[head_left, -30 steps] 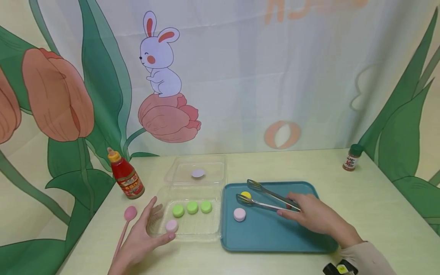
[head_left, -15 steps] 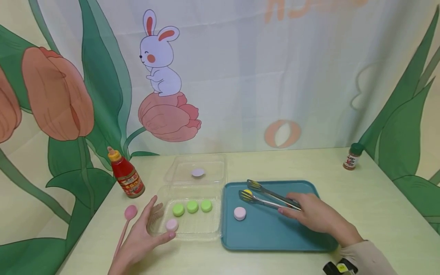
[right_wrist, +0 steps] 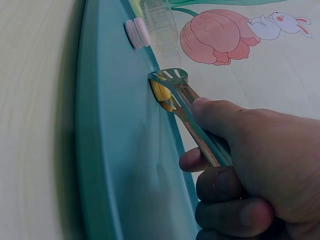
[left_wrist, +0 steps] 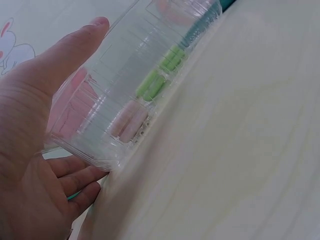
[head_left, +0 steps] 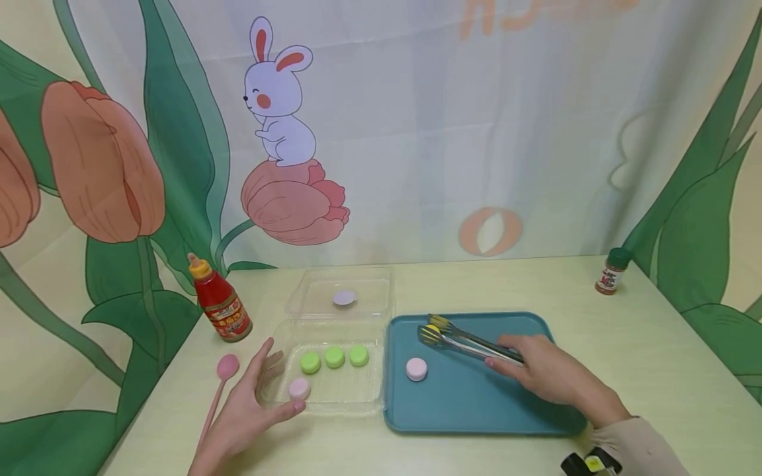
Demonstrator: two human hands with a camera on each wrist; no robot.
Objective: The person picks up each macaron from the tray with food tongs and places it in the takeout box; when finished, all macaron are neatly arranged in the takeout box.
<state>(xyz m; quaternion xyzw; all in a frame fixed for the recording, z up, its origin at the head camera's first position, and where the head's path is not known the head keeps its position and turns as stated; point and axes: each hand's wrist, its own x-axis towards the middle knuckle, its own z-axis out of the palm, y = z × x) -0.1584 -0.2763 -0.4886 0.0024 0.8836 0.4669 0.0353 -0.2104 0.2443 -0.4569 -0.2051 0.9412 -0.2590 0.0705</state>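
Observation:
The right hand [head_left: 550, 373] holds metal tongs [head_left: 476, 345] over the blue tray [head_left: 476, 416]. Between the tong heads sits a yellow macaron [head_left: 433, 328], clearer in the right wrist view [right_wrist: 161, 90]. A pink macaron [head_left: 416, 369] lies on the tray nearby. The left hand [head_left: 244, 413], fingers spread, rests at the left side of a clear plastic box [head_left: 342, 400]; in the left wrist view its fingertips touch the box's corner and the thumb extends along it. Inside the box are three green macarons [head_left: 335, 357] and a pink one [head_left: 299, 389].
Behind the box its clear lid [head_left: 303, 297] lies open, with a pale oval sticker [head_left: 344, 298]. A red sauce bottle [head_left: 226, 311] and a pink spoon [head_left: 227, 367] are at the left. A green-capped jar [head_left: 612, 272] stands at the back right, before a printed curtain.
The tong heads have come closer together around the yellow macaron, the nearer one moving right and up. The left hand has stayed beside the box.

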